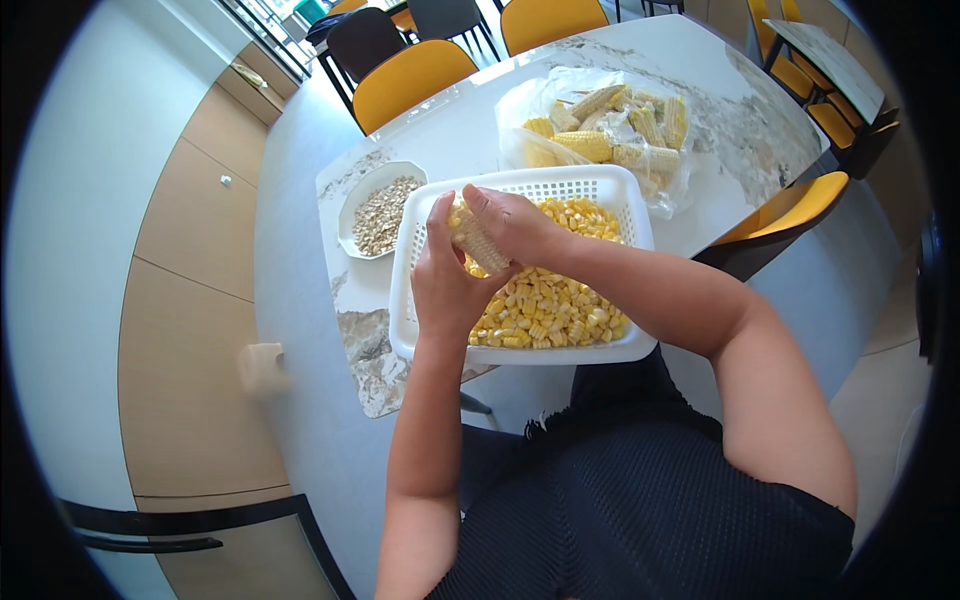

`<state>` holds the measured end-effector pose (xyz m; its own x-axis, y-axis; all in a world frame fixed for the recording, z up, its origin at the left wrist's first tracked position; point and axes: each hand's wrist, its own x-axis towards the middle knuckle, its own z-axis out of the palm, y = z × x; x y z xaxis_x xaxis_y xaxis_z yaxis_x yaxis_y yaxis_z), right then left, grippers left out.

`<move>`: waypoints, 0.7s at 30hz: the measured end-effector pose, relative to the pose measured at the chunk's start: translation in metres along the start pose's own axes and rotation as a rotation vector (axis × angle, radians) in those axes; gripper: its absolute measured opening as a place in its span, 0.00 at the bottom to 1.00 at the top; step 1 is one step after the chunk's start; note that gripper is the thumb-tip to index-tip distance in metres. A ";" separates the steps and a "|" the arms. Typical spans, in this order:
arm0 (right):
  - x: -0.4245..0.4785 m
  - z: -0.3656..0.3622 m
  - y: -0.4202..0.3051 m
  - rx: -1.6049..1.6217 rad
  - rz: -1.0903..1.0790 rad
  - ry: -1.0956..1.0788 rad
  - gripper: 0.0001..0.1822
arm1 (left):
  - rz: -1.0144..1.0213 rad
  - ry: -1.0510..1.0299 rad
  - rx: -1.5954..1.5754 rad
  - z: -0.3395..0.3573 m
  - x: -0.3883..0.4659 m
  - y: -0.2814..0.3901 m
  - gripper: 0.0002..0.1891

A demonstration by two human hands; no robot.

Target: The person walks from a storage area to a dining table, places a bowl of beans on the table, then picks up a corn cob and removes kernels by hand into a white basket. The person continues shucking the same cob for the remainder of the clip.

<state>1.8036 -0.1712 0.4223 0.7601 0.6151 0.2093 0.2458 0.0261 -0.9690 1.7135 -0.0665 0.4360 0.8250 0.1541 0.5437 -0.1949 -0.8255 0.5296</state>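
Observation:
Between my two hands is a corn cob [480, 241], mostly stripped, with a few yellow kernels left near its far end. My left hand [442, 281] wraps the cob from the left, its thumb under the near end. From the right, my right hand [517, 225] grips the cob, thumb near the far end. Both hands are above a white plastic basket [637, 262] with perforated sides. Loose yellow corn kernels [551, 307] fill much of the basket, some still joined in small rows. My hands and right forearm hide part of them.
Behind the basket, a clear plastic bag [517, 101] holds several corn cobs [585, 145], some stripped. To the left is a white dish [346, 225] of pale seeds or kernels [386, 214]. Everything stands on a marble-patterned table [739, 142]. Yellow chairs [412, 75] surround it.

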 end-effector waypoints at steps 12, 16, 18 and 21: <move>0.001 -0.001 0.003 -0.224 -0.070 0.018 0.26 | 0.035 0.036 0.035 0.005 0.000 -0.002 0.51; 0.004 -0.001 0.009 -0.217 -0.091 0.045 0.23 | -0.005 0.010 0.055 0.004 -0.001 -0.002 0.50; 0.003 -0.003 0.006 -0.193 -0.046 0.034 0.23 | 0.002 0.027 0.045 0.004 -0.001 -0.002 0.50; 0.003 -0.004 0.004 -0.106 0.003 0.015 0.22 | -0.051 -0.016 0.047 0.004 -0.001 -0.002 0.50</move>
<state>1.8088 -0.1726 0.4195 0.7699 0.6028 0.2094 0.3051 -0.0595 -0.9505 1.7152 -0.0669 0.4322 0.8416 0.1879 0.5063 -0.1278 -0.8416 0.5247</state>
